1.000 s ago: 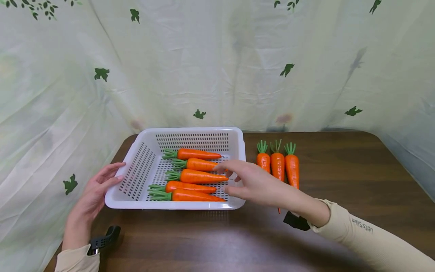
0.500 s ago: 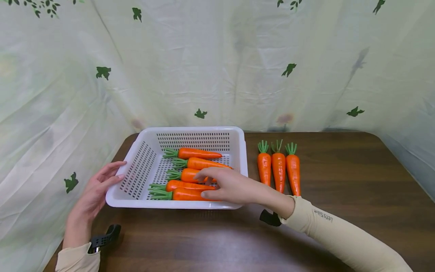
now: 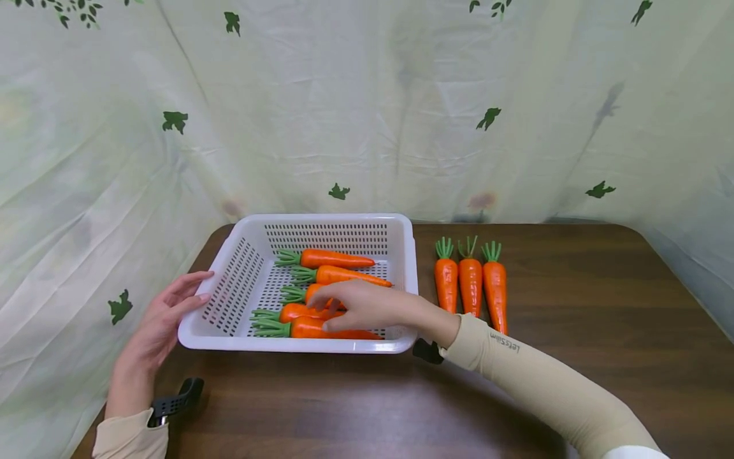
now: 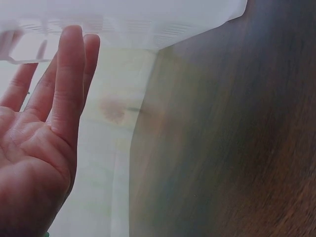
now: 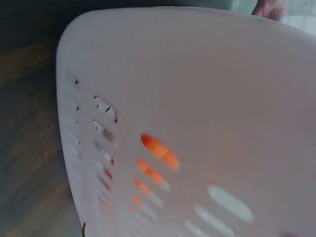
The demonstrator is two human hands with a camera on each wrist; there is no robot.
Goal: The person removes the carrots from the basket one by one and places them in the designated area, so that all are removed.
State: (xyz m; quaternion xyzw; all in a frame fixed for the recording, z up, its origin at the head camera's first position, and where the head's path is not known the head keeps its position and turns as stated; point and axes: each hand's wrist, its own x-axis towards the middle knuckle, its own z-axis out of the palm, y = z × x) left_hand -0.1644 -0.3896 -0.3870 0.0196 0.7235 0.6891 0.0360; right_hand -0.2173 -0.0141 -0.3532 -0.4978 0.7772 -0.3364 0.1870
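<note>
A white slotted plastic basket (image 3: pixel 275 344) holds several orange carrots with green stem tops, lying crosswise with tops to the left. My left hand (image 3: pixel 155 328) touches the basket's left rim; in the left wrist view its extended fingers (image 4: pixel 69 84) reach up to the basket's side. Inside the basket, my right hand (image 3: pixel 367 305) hovers low over the carrots, thumb and fingers apart. It covers much of the middle carrot (image 3: pixel 311 293); its thumb overlaps the front carrot (image 3: pixel 309 327). The right wrist view shows mostly the basket's wall (image 5: pixel 187 79), with orange through the slots.
Three more carrots (image 3: pixel 470 284) lie side by side on the dark wooden table (image 3: pixel 573 287), right of the basket, tops pointing away. A pale curtain (image 3: pixel 367 115) with green leaf shapes hangs behind the table and along its left.
My right hand has moved left and slightly down, from the basket's right edge to over the carrots' middle. The left hand stays at the rim, and the carrots have not visibly moved.
</note>
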